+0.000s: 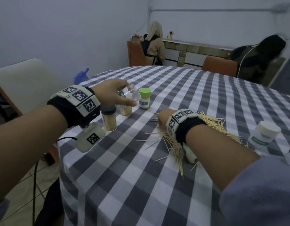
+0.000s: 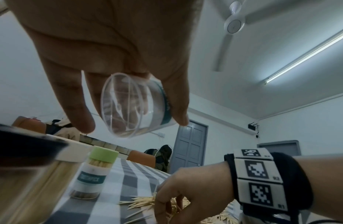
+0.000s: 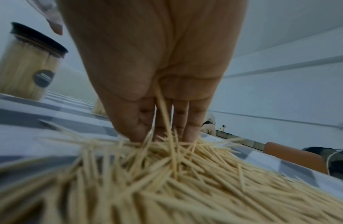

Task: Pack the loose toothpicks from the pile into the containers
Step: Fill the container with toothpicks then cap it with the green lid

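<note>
- Left hand (image 1: 114,93) holds a clear empty container (image 2: 132,104) above the table, tilted, thumb and fingers curled round it.
- Right hand (image 3: 157,72) rests fingertips-down in the toothpick pile (image 1: 211,126), fingers bunched on several sticks.
- Pale, thin, pointed toothpicks lie heaped and scattered on the checked tablecloth (image 1: 124,168).
- Filled green-lidded container (image 1: 145,98) stands beside.

Open checked surface (image 1: 124,168) in front of the toothpick pile (image 1: 211,126) and across the far half. Left side blocked by a close cluster: black-lidded jar (image 1: 109,119), uncapped full jar (image 1: 126,110) and green-capped jar (image 1: 145,99), with an empty clear container (image 1: 132,94) held tilted just above them. White-capped container (image 1: 263,136) standing at the right edge just beside the pile; stray toothpicks (image 1: 149,139) scattered between pile and cluster.
</note>
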